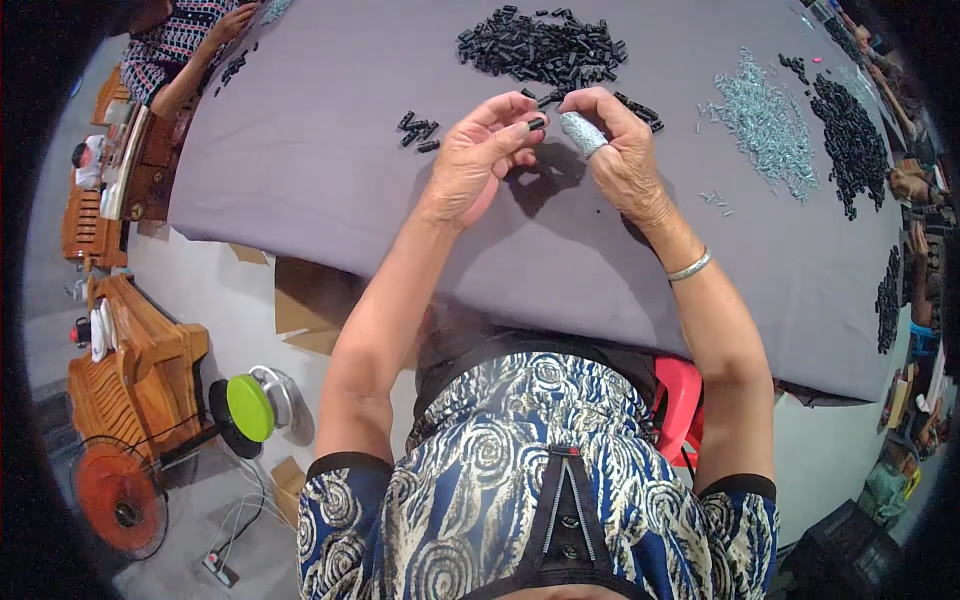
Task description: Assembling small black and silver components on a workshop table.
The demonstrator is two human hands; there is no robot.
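Observation:
Between the thumb and fingers of my left hand (465,172) is a small black cylindrical piece (537,124). Just to its right, my right hand (628,165) is closed with the fingers curled in. A pale bluish wrap (582,134) covers its thumb. Whatever its fingertips pinch, if anything, is too small to make out. Both hands are raised over the grey cloth-covered table (330,170), close together but apart. Left of my left hand lies a small group of black pieces (418,130). Some black cylinders (640,110) lie just beyond my right hand.
A big heap of black pieces (540,45) lies at the far middle. To the right spread small silvery pins (765,130) and another black heap (848,135). Another person's arm (190,80) rests at the far left. A fan (120,495) and a green-topped stool (250,408) stand lower left.

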